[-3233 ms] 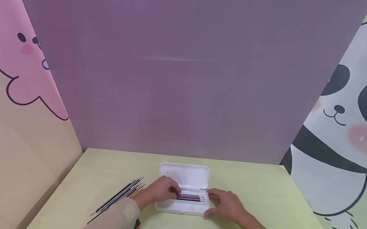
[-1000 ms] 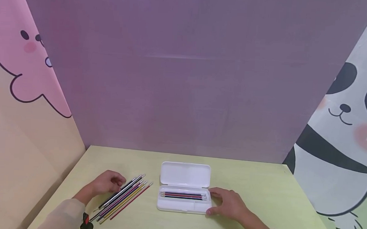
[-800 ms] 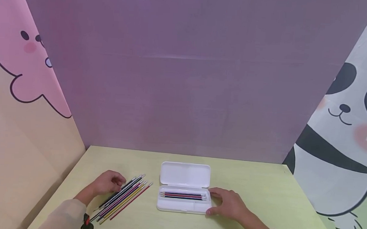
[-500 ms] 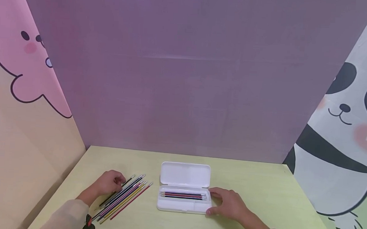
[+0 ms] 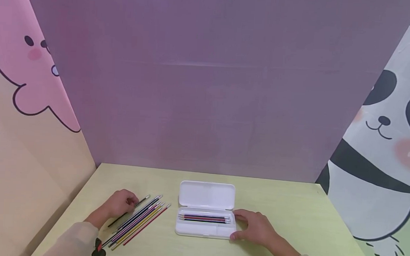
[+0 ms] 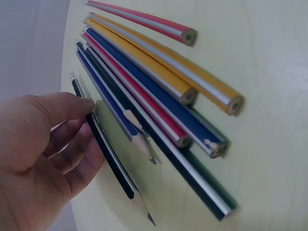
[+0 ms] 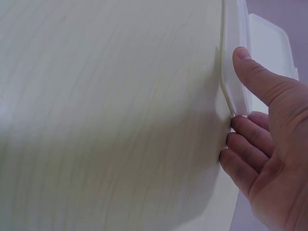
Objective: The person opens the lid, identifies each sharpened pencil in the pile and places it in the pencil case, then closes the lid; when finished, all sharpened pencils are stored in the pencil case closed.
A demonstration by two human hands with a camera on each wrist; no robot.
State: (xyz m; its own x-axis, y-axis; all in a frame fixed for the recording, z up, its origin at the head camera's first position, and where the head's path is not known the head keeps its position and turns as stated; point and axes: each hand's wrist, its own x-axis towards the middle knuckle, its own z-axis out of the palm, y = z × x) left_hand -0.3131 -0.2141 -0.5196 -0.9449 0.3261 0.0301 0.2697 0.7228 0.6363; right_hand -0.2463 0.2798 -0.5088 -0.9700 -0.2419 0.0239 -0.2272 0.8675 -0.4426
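My left hand (image 5: 120, 203) pinches a dark green pencil (image 6: 111, 161) between thumb and fingers, its sharpened tip pointing toward the near side. Just to its right lies a loose bundle of striped pencils (image 6: 139, 79), blue, yellow, red and green, some sharpened and some with flat ends. A white pencil case (image 5: 195, 230) stands with its lid (image 5: 207, 195) raised at the back. Several pencils (image 5: 204, 219) lie side by side in its rear compartment. My right hand (image 5: 255, 228) holds the case's right end, thumb at the front corner and fingers along the side (image 7: 236, 62).
The pale yellow table (image 5: 284, 204) ends at a purple panel (image 5: 213, 105) behind. Cartoon-printed walls (image 5: 375, 150) rise at both sides. A dark and red item (image 5: 98, 250) shows by the left sleeve.
My left hand has gone from the case back to the bundle and drawn the dark green pencil away to the left. The right hand stays at the case's end.
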